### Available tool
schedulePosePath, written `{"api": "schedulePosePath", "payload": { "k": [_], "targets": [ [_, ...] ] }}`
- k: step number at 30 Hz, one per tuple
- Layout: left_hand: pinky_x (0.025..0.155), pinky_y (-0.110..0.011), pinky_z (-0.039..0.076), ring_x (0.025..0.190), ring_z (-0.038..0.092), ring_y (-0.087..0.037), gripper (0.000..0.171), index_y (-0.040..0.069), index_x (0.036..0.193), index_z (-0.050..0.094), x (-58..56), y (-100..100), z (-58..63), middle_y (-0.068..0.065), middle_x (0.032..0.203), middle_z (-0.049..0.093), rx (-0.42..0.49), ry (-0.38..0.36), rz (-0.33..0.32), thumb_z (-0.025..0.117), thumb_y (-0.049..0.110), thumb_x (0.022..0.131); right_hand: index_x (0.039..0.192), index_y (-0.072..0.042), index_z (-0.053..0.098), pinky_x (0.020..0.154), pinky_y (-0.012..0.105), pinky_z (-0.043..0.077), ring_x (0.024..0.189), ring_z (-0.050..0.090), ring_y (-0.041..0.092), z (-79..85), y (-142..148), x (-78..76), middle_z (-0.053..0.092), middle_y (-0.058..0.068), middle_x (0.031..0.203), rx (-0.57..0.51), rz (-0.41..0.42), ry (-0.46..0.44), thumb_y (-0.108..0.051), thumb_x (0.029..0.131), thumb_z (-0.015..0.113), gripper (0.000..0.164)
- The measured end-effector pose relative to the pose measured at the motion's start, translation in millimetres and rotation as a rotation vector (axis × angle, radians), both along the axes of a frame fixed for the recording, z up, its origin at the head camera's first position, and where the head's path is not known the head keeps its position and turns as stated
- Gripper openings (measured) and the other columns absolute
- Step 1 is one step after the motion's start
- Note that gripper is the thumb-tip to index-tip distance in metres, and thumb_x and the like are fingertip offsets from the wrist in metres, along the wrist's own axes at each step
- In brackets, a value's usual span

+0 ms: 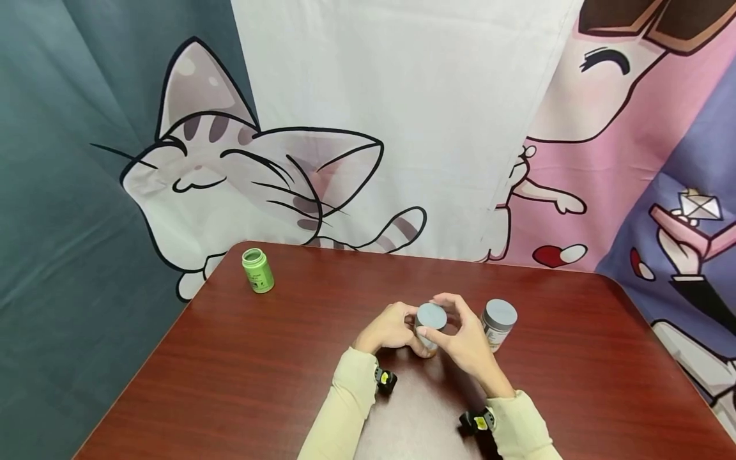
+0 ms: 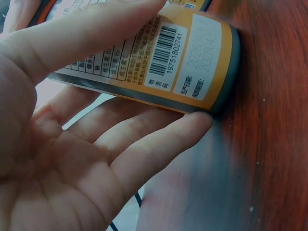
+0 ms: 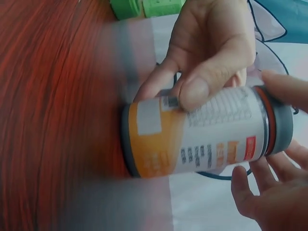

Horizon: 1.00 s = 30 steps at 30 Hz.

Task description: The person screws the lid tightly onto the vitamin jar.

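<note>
A supplement jar point(image 1: 426, 345) with a white and orange label and a grey lid point(image 1: 431, 315) stands upright near the middle of the table, its base down by the wood. My left hand point(image 1: 393, 329) holds the jar's body from the left, thumb across the label; the label's barcode shows in the left wrist view. On the other side my right hand point(image 1: 464, 338) has its thumb and fingers round the lid; its lower fingers spread beside the jar in the right wrist view. A red-orange band point(image 3: 270, 120) shows just under the lid's edge.
Just right of my right hand stands a second grey-lidded jar point(image 1: 499, 316), partly hidden by that hand. At the table's far left corner is a green bottle point(image 1: 258, 272) with an uncovered mouth. Printed cloth point(image 1: 397, 83) hangs behind the brown table point(image 1: 259, 364).
</note>
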<state>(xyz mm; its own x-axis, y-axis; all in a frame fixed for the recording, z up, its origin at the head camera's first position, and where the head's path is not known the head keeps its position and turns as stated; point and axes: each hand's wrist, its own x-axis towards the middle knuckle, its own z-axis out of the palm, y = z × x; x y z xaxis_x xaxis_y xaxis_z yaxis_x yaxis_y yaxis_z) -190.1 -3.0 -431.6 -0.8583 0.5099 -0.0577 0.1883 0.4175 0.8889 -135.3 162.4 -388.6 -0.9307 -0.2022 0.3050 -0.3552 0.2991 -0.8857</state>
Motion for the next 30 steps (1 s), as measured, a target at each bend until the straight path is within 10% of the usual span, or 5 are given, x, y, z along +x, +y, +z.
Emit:
{"api": "schedulePosePath", "payload": {
  "k": [10,30],
  "targets": [
    [0.071,-0.019,0.046,0.072,0.059,-0.001,0.045,0.022,0.095,0.068,-0.9,0,2.6,0.013,0.08,0.066,-0.042,0.037,-0.02,0.087,0.012,0.055,0.127,0.0,0.046,0.088,0.029,0.044,0.109,0.051,0.035,-4.4,5,-5.1,0.052,0.013,0.125,-0.03,0.176,0.033,0.0,0.079,0.068,0.053],
    [0.061,-0.019,0.043,0.066,0.051,-0.006,0.026,0.021,0.078,0.067,3.7,2,9.3,0.015,0.066,0.06,-0.203,0.175,0.021,0.086,0.024,0.059,0.109,0.008,0.05,0.089,0.028,0.046,0.108,0.052,0.036,-7.3,-6,-1.5,0.055,0.017,0.117,-0.145,0.116,0.053,0.006,0.073,0.071,0.041]
  ]
}}
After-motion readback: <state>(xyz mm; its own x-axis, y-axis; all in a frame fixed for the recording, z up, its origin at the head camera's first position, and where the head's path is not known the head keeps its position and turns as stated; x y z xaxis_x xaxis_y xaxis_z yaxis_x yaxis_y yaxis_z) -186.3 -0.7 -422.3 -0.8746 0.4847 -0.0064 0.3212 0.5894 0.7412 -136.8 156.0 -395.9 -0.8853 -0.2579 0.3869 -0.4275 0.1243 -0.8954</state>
